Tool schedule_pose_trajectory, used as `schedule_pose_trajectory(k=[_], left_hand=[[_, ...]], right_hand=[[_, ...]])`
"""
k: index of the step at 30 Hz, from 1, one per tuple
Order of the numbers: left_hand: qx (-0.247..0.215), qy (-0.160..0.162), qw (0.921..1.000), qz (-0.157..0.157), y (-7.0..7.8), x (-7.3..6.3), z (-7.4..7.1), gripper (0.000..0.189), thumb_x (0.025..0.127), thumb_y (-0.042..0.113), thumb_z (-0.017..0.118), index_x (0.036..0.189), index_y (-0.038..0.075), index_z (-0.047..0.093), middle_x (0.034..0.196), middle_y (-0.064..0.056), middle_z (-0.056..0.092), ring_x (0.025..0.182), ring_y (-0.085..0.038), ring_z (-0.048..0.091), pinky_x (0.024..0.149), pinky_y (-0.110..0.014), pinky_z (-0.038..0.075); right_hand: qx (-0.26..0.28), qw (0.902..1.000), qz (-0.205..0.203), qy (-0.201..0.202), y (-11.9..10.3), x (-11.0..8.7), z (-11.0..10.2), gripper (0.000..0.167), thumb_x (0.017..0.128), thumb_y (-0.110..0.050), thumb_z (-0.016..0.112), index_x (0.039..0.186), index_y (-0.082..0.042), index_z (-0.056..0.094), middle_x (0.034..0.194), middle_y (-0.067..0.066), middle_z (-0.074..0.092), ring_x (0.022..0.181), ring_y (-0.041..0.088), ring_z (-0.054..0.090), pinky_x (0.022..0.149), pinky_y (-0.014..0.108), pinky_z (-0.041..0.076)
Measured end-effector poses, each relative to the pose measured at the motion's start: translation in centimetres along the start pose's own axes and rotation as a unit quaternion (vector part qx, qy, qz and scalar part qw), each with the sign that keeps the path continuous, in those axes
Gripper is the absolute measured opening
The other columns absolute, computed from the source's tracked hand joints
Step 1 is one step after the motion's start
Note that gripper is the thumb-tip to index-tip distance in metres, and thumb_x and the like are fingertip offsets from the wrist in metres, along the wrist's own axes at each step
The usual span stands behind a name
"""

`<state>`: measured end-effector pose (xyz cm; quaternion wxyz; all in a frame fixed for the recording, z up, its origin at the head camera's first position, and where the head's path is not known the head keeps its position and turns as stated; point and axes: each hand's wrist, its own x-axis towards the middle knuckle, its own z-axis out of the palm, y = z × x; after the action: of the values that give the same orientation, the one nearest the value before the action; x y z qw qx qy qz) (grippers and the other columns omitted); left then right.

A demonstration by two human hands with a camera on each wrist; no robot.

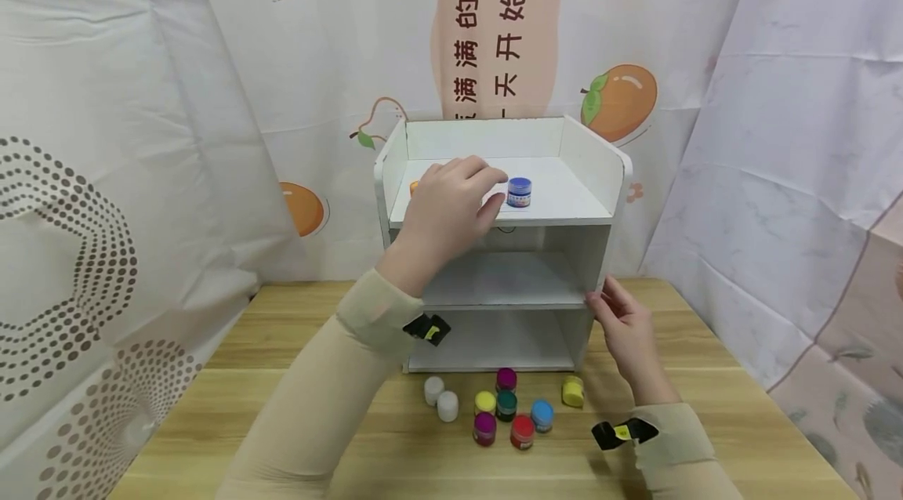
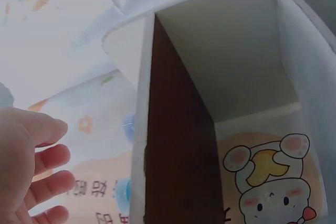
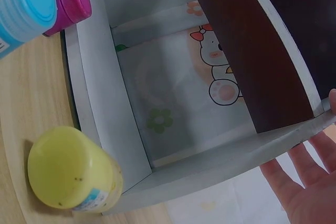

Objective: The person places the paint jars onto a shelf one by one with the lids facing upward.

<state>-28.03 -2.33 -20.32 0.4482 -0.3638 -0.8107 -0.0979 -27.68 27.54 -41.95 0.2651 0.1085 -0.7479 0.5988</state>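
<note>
My left hand [image 1: 455, 202] hovers over the top of a white shelf unit [image 1: 508, 300], fingers loosely bent and nothing between them. Just right of its fingertips stands a blue paint jar [image 1: 519, 193]. An orange jar [image 1: 414, 187] peeks out from behind the hand. The left wrist view shows a light blue jar [image 2: 123, 195] partly hidden by the top board's edge. Low on the unit's right side, my right hand [image 1: 628, 327] pinches the side panel [image 3: 247, 156], thumb at the front edge and fingers along the outer face.
On the wooden table [image 1: 296, 359] before the unit are several paint jars: white [image 1: 447, 407], purple [image 1: 484, 429], red [image 1: 523, 432], light blue [image 1: 542, 415], dark green [image 1: 506, 405] and yellow. One yellow jar [image 1: 573, 391] lies tipped near the right hand. Printed curtains [image 1: 339, 30] hang behind.
</note>
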Motion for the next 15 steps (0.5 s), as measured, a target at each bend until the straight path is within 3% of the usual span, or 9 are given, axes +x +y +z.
schedule_pose_trajectory(k=[8, 15], left_hand=[[-0.055, 0.055, 0.9969, 0.009, -0.8, -3.6, -1.9, 0.018, 0.093, 0.021, 0.072, 0.107, 0.010, 0.075, 0.100, -0.003, 0.070, 0.091, -0.023, 0.065, 0.079, -0.041, 0.052], [-0.070, 0.044, 0.9966, -0.001, -2.0, -7.3, -2.6, 0.023, 0.091, 0.022, 0.076, 0.108, 0.008, 0.075, 0.102, -0.006, 0.070, 0.093, -0.024, 0.064, 0.077, -0.040, 0.049]], right_hand=[[0.002, 1.0000, -0.004, -0.003, 0.1, 0.0, 0.1, 0.049, 0.103, -0.013, 0.061, 0.150, -0.007, 0.050, 0.143, 0.016, 0.056, 0.114, -0.001, 0.058, 0.086, 0.015, 0.051], [0.002, 1.0000, -0.003, 0.002, 0.3, 0.1, 0.0, 0.048, 0.103, -0.011, 0.061, 0.149, -0.005, 0.051, 0.138, 0.010, 0.060, 0.113, 0.000, 0.059, 0.085, 0.016, 0.052]])
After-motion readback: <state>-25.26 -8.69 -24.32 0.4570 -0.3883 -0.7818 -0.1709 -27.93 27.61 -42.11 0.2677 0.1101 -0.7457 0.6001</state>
